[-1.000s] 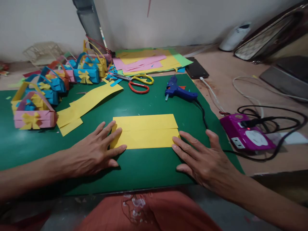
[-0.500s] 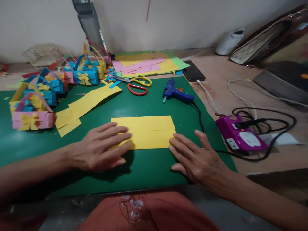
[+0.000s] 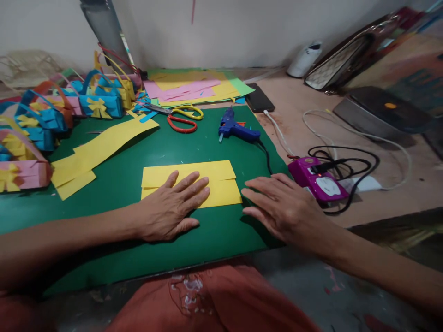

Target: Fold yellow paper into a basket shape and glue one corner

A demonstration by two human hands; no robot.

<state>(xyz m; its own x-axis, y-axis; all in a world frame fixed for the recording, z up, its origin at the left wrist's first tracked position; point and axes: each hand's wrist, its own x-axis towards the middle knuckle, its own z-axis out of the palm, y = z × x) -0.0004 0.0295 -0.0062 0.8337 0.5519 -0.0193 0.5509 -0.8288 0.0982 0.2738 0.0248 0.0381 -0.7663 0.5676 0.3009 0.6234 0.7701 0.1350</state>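
Two hands lie flat, fingers spread, gripping nothing: the left hand (image 3: 169,210) presses the folded yellow paper (image 3: 221,177) near the green mat's (image 3: 214,240) front edge; the right hand (image 3: 285,207) rests just beside the paper's right end.

Soft, even indoor light from above and slightly far; faint shadows lie near the left hand (image 3: 169,210) on the green mat (image 3: 214,230). Edges bend and blur with wide-angle distortion, the far right corner smeared; no harsh glare
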